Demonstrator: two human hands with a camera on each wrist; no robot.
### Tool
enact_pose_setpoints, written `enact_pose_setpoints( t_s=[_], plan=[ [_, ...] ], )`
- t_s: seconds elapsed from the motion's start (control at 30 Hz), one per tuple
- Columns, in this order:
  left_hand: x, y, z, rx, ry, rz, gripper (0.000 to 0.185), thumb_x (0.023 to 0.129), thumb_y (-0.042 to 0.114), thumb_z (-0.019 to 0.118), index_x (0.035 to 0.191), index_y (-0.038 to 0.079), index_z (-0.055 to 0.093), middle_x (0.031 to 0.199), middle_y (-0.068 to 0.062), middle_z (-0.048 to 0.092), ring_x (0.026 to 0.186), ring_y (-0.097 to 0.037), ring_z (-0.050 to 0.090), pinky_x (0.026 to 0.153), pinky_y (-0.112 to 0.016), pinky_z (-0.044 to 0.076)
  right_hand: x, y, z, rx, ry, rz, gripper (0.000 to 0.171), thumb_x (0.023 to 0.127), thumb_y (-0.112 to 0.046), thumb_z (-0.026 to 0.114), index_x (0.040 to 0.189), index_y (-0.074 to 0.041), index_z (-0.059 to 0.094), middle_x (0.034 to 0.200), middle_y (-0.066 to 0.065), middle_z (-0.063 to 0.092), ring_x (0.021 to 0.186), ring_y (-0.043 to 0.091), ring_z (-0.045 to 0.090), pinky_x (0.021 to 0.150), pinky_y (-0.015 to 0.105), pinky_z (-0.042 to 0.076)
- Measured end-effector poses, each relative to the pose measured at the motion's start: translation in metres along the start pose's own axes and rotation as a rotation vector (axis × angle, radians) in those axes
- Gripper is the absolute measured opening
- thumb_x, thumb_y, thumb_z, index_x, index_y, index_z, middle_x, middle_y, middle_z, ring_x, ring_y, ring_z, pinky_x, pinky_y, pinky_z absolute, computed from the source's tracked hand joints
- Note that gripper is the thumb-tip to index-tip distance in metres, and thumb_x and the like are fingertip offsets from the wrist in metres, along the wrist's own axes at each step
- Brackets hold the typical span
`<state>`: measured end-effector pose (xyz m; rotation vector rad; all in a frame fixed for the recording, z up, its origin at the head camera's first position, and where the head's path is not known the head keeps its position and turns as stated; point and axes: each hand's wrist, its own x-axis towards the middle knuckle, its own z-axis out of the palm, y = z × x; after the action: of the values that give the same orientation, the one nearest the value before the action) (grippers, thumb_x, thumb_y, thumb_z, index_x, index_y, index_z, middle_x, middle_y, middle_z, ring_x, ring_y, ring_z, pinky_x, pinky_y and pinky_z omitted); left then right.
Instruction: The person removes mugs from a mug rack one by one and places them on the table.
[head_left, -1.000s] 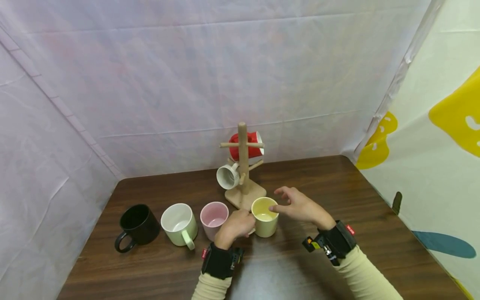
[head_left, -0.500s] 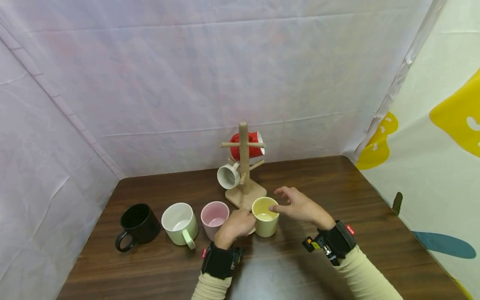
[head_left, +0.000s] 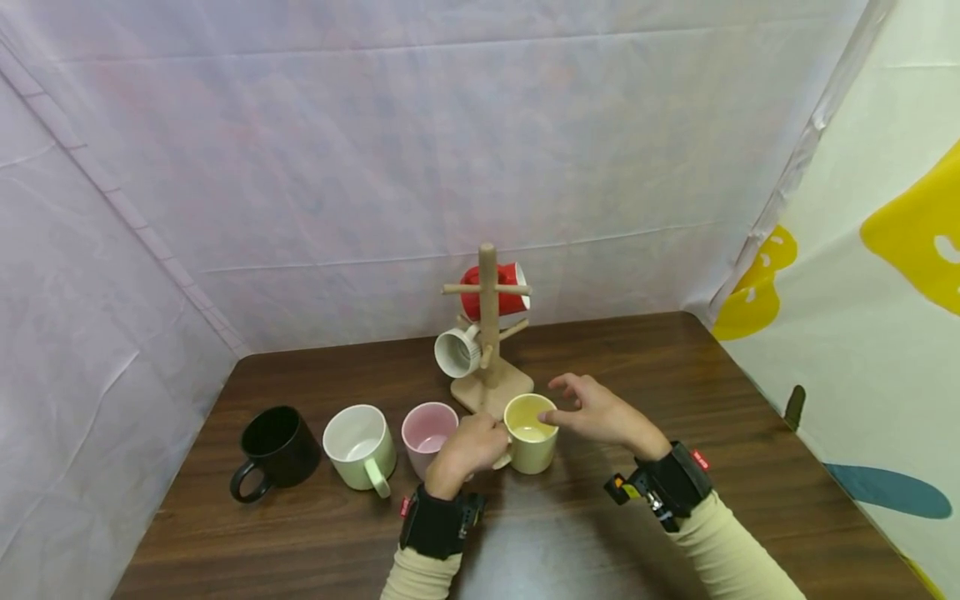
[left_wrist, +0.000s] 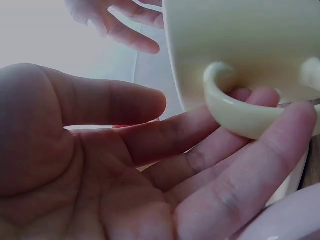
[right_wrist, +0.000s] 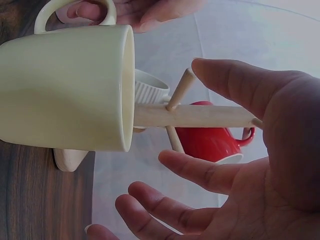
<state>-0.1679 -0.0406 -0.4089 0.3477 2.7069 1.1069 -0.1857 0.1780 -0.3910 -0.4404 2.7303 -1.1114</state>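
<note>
a pale yellow mug (head_left: 532, 442) is stood upright on the dark wooden surface (head_left: 300, 550), just in front of the wooden rack (head_left: 490, 342) and slightly to its right, with its handle (left_wrist: 245, 120) turned to the left. whether the rack's base is touched by the mug cannot be told.

by the left hand (head_left: 471, 446), in front of the rack, the handle is reached: its fingers are extended rather loosely, fingertips are seen through the loop, and the thumb is held apart, so no firm grip is shown. the right hand (head_left: 600, 412), in front of the rack and to its right, is held with fingers spread and relaxed, nothing being gripped; its thumb is seen over the mug's rim in the head view, but a gap is shown from the right wrist.

on the rack, a red mug (head_left: 512, 304) is hung high up behind the post, and a white ribbed mug (head_left: 456, 353) is hung lower, on the left side. to the front left of the rack, a pink mug (head_left: 426, 433), a pale green mug (head_left: 358, 454) and a black mug (head_left: 279, 454) are lined up upright, the black one being placed farthest from it. behind the rack, white cloth (head_left: 337, 167) is hung.
</note>
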Motion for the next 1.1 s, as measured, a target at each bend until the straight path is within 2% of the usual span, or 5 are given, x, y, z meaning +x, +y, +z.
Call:
enact_pose_setpoints(
  t_s=[0.2,0.43,0.83,1.1],
  plan=[
    [-0.002,0.000,-0.005,-0.049,-0.012,-0.023,0.029,0.093,0.017,0.047,0.068,0.009,0.059,0.063,-0.005,0.051,0.047,-0.016,0.046,0.038,-0.026,0.036,0.000,-0.001,0.000,-0.024,0.010,-0.014,0.053,0.089,-0.039,0.073,0.126,-0.003,0.058,0.120,0.027,0.056,0.113,0.042,0.055,0.083,0.048,0.051],
    [-0.003,0.000,-0.009,-0.068,-0.023,-0.031,0.032,0.098,0.020,0.046,0.072,0.008,0.060,0.061,-0.002,0.047,0.041,-0.016,0.044,0.035,-0.025,0.036,0.000,-0.001,0.001,-0.021,0.009,-0.002,0.053,0.089,-0.039,0.073,0.126,-0.004,0.058,0.121,0.028,0.055,0.112,0.040,0.055,0.082,0.048,0.051],
    [-0.004,-0.002,-0.012,-0.018,0.019,0.036,0.027,0.094,0.019,0.051,0.072,0.008,0.061,0.063,-0.001,0.049,0.057,-0.016,0.048,0.050,-0.029,0.040,0.000,-0.001,0.002,-0.001,-0.001,0.024,0.054,0.089,-0.041,0.072,0.127,-0.006,0.058,0.123,0.027,0.054,0.109,0.039,0.056,0.081,0.044,0.051],
    [-0.004,-0.003,-0.014,0.008,0.055,0.067,0.021,0.092,0.017,0.052,0.077,0.009,0.065,0.067,0.000,0.052,0.060,-0.015,0.049,0.057,-0.029,0.042,0.000,-0.001,0.002,-0.028,0.011,0.002,0.052,0.088,-0.039,0.073,0.125,-0.005,0.059,0.120,0.025,0.056,0.112,0.039,0.056,0.083,0.048,0.052]
  ],
)
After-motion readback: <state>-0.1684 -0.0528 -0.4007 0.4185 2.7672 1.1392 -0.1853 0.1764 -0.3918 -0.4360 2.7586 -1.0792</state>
